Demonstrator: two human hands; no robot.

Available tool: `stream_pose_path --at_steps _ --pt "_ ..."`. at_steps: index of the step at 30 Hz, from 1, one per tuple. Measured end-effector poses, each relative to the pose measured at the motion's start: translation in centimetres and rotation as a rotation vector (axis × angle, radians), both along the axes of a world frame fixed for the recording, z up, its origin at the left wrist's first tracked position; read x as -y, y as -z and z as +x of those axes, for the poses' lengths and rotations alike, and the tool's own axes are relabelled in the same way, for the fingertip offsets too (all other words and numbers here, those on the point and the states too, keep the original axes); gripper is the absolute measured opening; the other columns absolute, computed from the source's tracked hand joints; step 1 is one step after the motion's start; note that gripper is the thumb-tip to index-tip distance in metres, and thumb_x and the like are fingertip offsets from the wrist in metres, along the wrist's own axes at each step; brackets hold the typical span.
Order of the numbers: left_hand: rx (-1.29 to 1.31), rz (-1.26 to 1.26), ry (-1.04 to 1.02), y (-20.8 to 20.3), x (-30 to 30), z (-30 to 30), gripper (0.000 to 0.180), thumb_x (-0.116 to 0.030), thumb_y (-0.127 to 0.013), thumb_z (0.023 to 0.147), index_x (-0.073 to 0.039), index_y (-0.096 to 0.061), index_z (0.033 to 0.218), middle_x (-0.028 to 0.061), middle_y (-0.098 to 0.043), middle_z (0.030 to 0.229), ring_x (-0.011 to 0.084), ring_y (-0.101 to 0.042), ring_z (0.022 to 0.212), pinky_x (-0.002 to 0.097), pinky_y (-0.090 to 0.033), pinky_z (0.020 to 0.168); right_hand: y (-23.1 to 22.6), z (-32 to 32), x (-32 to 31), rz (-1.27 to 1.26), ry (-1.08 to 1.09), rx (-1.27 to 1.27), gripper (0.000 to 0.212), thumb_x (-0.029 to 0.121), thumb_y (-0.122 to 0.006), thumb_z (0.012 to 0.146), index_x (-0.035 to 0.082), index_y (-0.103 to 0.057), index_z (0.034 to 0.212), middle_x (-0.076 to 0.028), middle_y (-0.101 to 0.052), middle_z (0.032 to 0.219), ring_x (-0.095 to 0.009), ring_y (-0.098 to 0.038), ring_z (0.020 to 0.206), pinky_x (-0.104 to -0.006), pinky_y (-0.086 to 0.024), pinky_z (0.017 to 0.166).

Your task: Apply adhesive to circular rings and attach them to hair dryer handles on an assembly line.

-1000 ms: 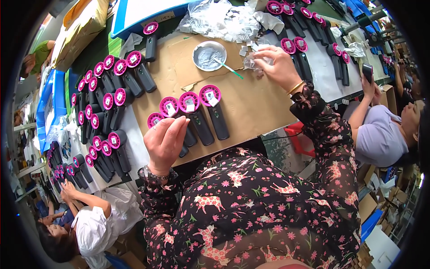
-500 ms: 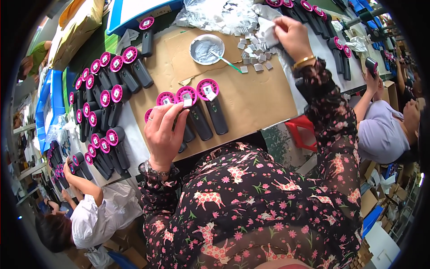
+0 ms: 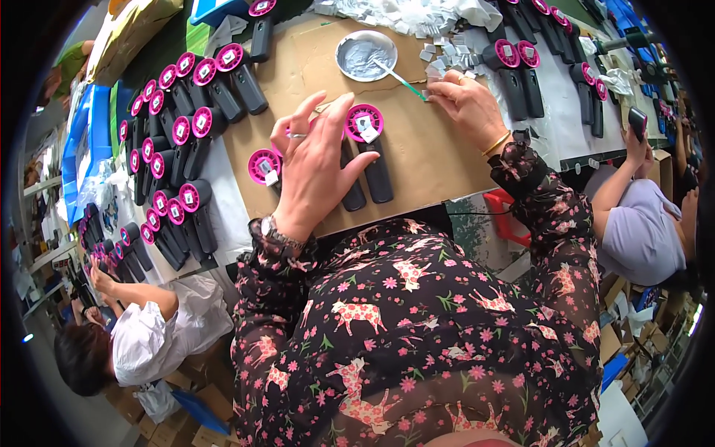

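The left hand (image 3: 316,164), its fingertips bunched half a second ago, is now spread over the near row of pink-headed fans (image 3: 377,171) on the cardboard (image 3: 424,164) — hiding the middle ones. The right hand (image 3: 469,108) has come back from the crumpled white plastic (image 3: 478,13) to the grey squares (image 3: 451,58); whether it pinches one, I cannot tell. Left of it — the paste bowl (image 3: 366,56), its green stick (image 3: 406,81) reaching close to the fingertips.

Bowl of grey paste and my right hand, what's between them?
In the head view, a green-ended stick slants out of the bowl toward your right hand, over brown cardboard.
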State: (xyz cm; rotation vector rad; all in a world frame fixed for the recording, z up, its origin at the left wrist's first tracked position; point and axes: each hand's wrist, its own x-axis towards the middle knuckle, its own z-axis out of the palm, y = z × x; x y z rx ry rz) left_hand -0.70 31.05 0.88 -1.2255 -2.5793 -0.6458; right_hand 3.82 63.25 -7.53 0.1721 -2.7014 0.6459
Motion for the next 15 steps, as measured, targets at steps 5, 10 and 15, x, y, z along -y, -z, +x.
stream_pose_path --at_steps 5,10,15 --pt "0.009 -0.042 -0.022 1.5 -1.1 -0.5 0.095 -0.035 -0.095 0.083 -0.009 -0.051 0.163 0.006 -0.075 0.129 0.0271 -0.053 0.147 0.0519 -0.023 0.122 -0.1 0.2 0.3 -0.134 0.063 0.108 0.016 0.016 -0.084 0.098 0.003 -0.079 0.105 -0.007 -0.071 0.096 -0.024 -0.071 0.087 -0.0369 -0.056 0.076" --pt "0.032 -0.047 -0.023 2.0 -1.1 0.4 0.1 -0.034 -0.095 0.082 -0.008 -0.049 0.167 0.004 -0.076 0.122 0.0256 -0.054 0.143 0.0546 -0.023 0.121 -2.7 1.8 0.8 -0.29 0.044 0.222 0.016 0.015 -0.084 0.099 0.001 -0.078 0.104 -0.007 -0.069 0.095 -0.021 -0.067 0.081 -0.0357 -0.054 0.073" --pt "0.088 -0.019 0.036 2.0 -1.2 1.3 0.102 -0.029 -0.094 0.083 -0.01 -0.046 0.17 0.0009 -0.078 0.113 0.0241 -0.056 0.141 0.0556 -0.022 0.122 -7.9 2.6 4.6 -0.525 -0.103 0.261 0.016 0.013 -0.084 0.099 0.0 -0.076 0.103 -0.007 -0.068 0.093 -0.019 -0.065 0.077 -0.035 -0.052 0.071"
